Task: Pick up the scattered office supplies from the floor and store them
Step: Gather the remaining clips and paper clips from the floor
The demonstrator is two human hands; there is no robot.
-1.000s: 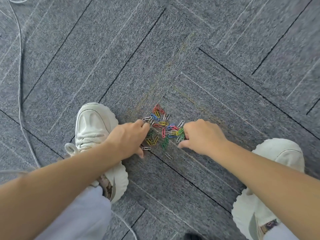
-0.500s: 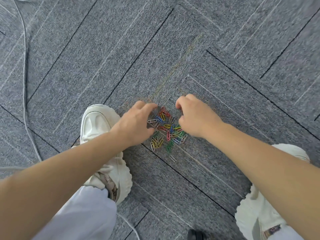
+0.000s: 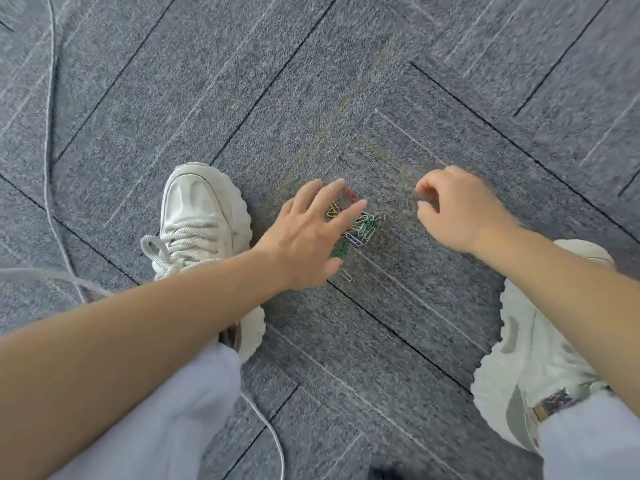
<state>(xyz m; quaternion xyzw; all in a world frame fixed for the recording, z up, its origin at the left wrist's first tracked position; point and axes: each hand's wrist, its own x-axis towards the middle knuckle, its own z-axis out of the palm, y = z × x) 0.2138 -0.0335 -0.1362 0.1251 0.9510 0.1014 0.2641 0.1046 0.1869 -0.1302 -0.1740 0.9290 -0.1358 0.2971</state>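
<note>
Since half a second ago, the right hand [image 3: 457, 209] has drawn off to the right, well apart from the paper clips [image 3: 362, 228] it was crowding then, and the left hand [image 3: 304, 233] has slid over the heap. The left hand's grip is wide, its fingers spread and straight across the coloured clips on the carpeted floor [image 3: 415, 306], probably to pen them into one pile for scooping. The right hand's fingers are curled, thumb against forefinger, so its grip is narrow. Blur hides whether a clip is pinched there, and I cannot tell. One silver clip [image 3: 347, 276] lies alone just below the heap, not yet gathered.
</note>
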